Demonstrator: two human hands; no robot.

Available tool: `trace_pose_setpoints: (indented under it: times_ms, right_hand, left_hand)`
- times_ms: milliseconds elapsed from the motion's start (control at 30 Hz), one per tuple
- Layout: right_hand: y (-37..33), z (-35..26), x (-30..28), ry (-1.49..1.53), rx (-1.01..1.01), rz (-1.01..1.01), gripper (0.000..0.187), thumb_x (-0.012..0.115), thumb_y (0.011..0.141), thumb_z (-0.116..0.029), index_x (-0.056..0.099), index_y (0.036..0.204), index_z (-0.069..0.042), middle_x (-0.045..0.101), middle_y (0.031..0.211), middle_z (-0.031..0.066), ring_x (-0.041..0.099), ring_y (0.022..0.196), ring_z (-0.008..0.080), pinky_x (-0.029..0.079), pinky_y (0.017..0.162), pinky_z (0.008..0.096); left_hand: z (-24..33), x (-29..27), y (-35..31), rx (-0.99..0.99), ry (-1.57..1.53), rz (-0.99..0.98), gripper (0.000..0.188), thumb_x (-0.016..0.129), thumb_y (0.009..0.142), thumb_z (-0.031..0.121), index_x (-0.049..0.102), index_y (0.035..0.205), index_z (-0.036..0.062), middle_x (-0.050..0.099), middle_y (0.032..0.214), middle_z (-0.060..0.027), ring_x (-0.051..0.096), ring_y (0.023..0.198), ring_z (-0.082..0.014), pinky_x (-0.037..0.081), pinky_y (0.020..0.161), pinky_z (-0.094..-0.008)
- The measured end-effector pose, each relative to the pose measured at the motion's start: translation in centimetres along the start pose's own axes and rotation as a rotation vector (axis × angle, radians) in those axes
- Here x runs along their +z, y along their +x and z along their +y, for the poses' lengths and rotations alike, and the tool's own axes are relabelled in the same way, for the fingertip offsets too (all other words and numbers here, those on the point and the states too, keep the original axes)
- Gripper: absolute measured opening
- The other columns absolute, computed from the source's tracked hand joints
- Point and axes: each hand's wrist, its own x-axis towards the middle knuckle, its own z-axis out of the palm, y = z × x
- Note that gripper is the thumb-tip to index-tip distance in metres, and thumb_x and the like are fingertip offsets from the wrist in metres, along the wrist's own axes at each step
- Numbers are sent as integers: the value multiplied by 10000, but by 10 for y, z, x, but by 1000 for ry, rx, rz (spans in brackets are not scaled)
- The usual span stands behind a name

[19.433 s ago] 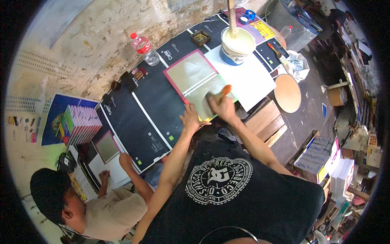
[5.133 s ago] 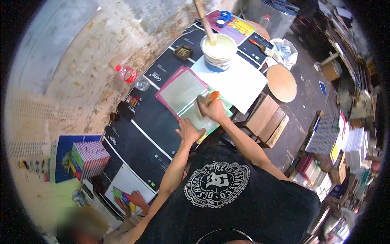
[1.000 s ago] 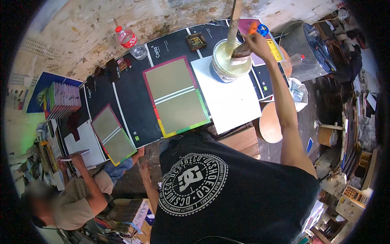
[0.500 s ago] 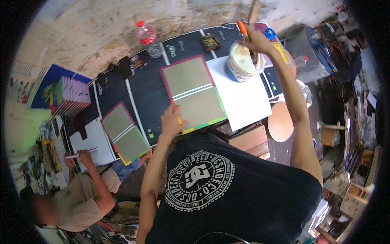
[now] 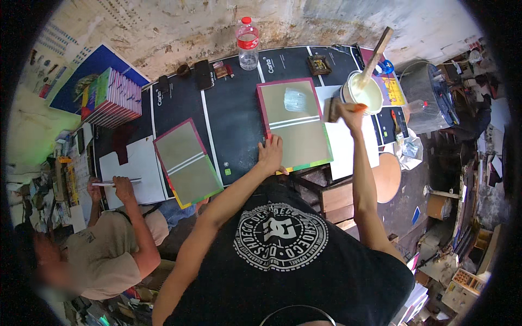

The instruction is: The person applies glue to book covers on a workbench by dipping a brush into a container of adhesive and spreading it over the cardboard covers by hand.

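Note:
My right hand (image 5: pixel 352 117) is closed around an orange-handled paintbrush (image 5: pixel 333 110), its wide head pointing left beside the bucket. The white bucket (image 5: pixel 374 104) holds pale, creamy paste, and a wooden stick (image 5: pixel 375 60) leans in it. In front of me lies an unfolded book cover (image 5: pixel 298 142), grey-brown inside with magenta, green and yellow edges and white strips across its middle. A wet whitish patch (image 5: pixel 295 100) shines on its far panel. My left hand (image 5: pixel 270 156) rests with fingers apart on the cover's near left edge.
White paper (image 5: pixel 340 163) lies beneath the bucket. Another opened cover (image 5: pixel 187 163) sits to the left, near a seated person (image 5: pixel 117 250) holding a white strip. A red-capped bottle (image 5: pixel 248 46) and a book stack (image 5: pixel 112 100) stand at the back. Another brush (image 5: pixel 395 120) lies right.
My right hand has come out of the bucket with the brush, toward the near left. A wet patch now shows on the cover's far panel. The whole view has shifted.

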Motion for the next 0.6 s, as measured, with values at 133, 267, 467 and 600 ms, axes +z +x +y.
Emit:
trace_pose_setpoints:
  times_ms: [133,267,467,600]
  right_hand:
    - [-62,-42,-9,232,150,117,278,733,860,-146,677,1079,15,708,1071,71,665,887,169,522,831,321]
    - [-129,-10,57,-125,-191,-53,259,757,859,-205,700,983,15,697,842,96,639,738,167,516,700,322]
    - [-131,-31,-3,-581,26,17,220,730,862,-239,709,849,-21,671,741,141,658,695,311,517,646,415]
    - [-148,-18,52,-317,-549,-153,87,675,742,-69,626,813,-81,627,807,120,623,766,338,497,684,432]
  left_hand:
    - [-13,10,-12,-16,-114,62,1374,913,396,606,312,1449,-40,343,1466,-174,469,1263,-370,408,977,-600]
    - [-15,7,-13,70,-151,87,1382,904,402,619,305,1458,-42,319,1489,-169,483,1230,-371,419,917,-578]
    - [-20,22,-20,15,-136,133,1411,862,414,694,286,1466,-49,322,1500,-156,494,1201,-371,415,861,-560]
    - [-18,23,-19,32,-219,170,1407,868,434,681,274,1480,-48,285,1542,-160,481,1218,-378,402,892,-598]
